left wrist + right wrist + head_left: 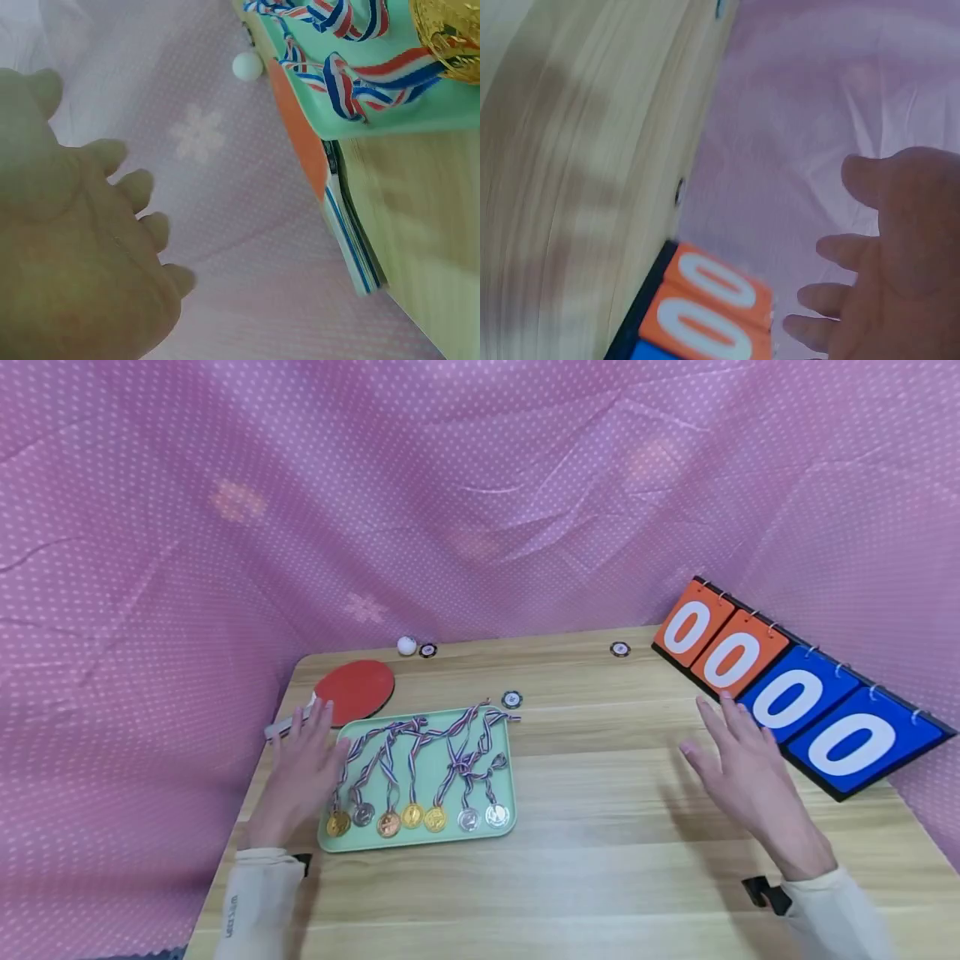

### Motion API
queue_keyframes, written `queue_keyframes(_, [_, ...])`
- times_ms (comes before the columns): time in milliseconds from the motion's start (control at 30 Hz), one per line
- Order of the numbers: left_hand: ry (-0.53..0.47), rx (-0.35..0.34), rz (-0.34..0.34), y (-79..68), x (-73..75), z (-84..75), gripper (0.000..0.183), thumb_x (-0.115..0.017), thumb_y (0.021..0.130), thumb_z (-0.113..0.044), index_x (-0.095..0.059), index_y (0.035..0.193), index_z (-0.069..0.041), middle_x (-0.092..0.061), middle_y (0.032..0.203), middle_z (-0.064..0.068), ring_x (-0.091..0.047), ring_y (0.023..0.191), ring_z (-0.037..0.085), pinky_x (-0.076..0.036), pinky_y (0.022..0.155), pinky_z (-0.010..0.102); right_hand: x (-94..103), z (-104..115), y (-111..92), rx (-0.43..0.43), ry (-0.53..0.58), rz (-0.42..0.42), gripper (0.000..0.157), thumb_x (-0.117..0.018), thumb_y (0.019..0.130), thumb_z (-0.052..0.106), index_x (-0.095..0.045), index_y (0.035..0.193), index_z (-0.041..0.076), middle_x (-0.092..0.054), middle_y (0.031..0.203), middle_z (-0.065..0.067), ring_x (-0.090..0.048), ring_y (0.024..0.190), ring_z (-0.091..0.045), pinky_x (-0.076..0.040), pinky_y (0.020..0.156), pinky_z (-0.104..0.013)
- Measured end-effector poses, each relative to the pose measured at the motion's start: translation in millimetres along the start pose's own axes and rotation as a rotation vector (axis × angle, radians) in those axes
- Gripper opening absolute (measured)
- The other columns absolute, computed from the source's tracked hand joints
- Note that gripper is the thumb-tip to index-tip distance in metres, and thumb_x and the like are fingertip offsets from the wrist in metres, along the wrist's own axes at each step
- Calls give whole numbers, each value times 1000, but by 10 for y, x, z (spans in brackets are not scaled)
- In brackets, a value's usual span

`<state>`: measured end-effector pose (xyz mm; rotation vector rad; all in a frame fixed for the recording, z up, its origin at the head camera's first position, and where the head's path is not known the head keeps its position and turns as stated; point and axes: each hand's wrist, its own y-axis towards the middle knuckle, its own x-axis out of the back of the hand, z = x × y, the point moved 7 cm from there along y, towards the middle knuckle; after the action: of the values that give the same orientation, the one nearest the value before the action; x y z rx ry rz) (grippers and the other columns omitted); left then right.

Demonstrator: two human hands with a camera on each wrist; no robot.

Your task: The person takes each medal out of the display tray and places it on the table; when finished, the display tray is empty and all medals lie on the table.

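My left hand (300, 777) hovers at the left end of a mint-green tray (420, 842), its fingers spread and holding nothing. In the tray lie several medals, gold (412, 815), silver (468, 819) and bronze (388, 824), with tangled red, white and blue ribbons (457, 768). Beyond the left fingertips, a red table tennis bat (358, 689) rests with its handle toward the table's left edge. My right hand (750, 777) is held over the table with fingers extended, near a flip scoreboard (780, 702) whose orange and blue cards all read 0.
A white ball (407, 646) sits at the back edge beside a dark poker chip (428, 650). Another chip (512, 699) lies behind the tray, and a third chip (620, 649) near the back right. Pink dotted cloth (480, 527) surrounds the wooden table (600, 860).
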<state>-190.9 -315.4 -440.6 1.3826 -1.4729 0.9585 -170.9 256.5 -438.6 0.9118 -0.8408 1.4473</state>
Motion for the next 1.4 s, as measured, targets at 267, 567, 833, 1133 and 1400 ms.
queue_keyframes(267, [-225,186,49,-387,-62,476,68,-33,103,-51,-30,151,-3,-42,148,27,-44,132,46,-37,105,60,-302,709,-43,86,175,10,48,-64,94,35,-55,136,15,-64,120,-11,-62,100,-25,-55,80,-41])
queue_keyframes(567, [-252,351,162,-818,-412,776,64,-33,103,-52,-48,141,-2,-54,137,26,-51,126,45,-41,103,58,-1214,1507,129,117,324,226,25,-74,85,24,-74,108,13,-66,81,8,-55,67,-6,-47,61,-22])
queue_keyframes(833, [-301,397,161,-890,-529,822,62,-35,101,-55,-54,138,-8,-61,133,18,-60,118,32,-46,100,52,-1558,1765,199,194,315,259,28,-78,81,24,-76,105,11,-64,79,4,-52,68,-10,-43,59,-26])
queue_keyframes(1133, [-280,398,120,-881,-577,900,54,-43,100,-53,-67,123,-10,-67,110,7,-58,100,20,-46,83,33,-1783,1929,215,176,143,170,24,-78,80,33,-78,97,16,-65,88,4,-58,78,-10,-44,63,-31])
queue_keyframes(1400, [-271,363,92,-883,-608,846,39,-63,94,-37,-67,123,-12,-69,105,5,-61,98,18,-48,83,32,-1849,1975,245,161,187,126,3,-75,81,21,-75,84,20,-64,87,9,-62,86,-11,-49,68,-34])
